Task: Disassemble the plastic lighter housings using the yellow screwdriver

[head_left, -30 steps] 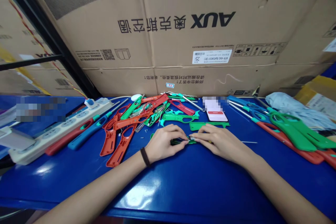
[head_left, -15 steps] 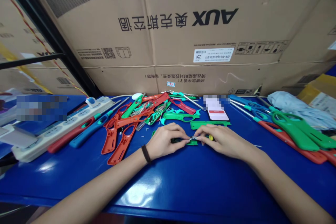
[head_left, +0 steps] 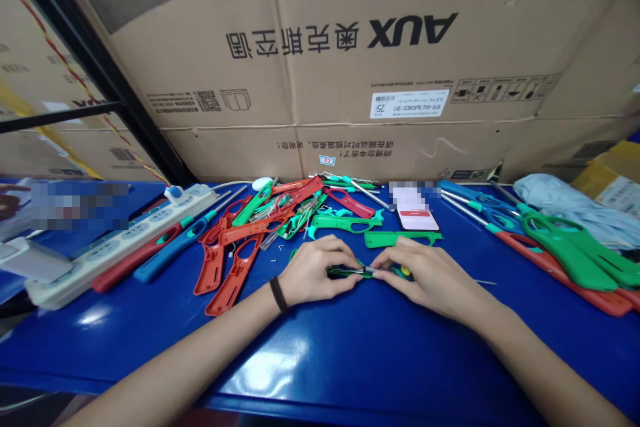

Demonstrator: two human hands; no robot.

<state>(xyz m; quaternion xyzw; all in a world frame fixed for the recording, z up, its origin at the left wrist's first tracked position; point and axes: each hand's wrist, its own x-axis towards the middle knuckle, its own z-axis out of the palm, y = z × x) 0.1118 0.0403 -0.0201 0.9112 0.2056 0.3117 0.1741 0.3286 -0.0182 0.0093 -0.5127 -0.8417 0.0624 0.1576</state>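
Observation:
My left hand is closed in a pinch around a green lighter casing, mostly covered by the fingers. My right hand meets it, thumb and forefinger pinching a small grey part at the casing's end; its exact kind is too small to tell. Under the right palm shows a yellow-tipped piece. Just beyond the hands lie a green casing half and another green casing piece with a trigger loop. Orange casing halves rest left of my left hand.
A white power strip runs along the left, with red and blue lighters beside it. A phone lies behind the hands. Several long lighters are piled right, near a light-blue cloth. A large cardboard box stands behind.
My fingertips have shifted slightly lower around the small part, and more of the casing shows beside the left fingers. Both hands stay together in nearly the same place.

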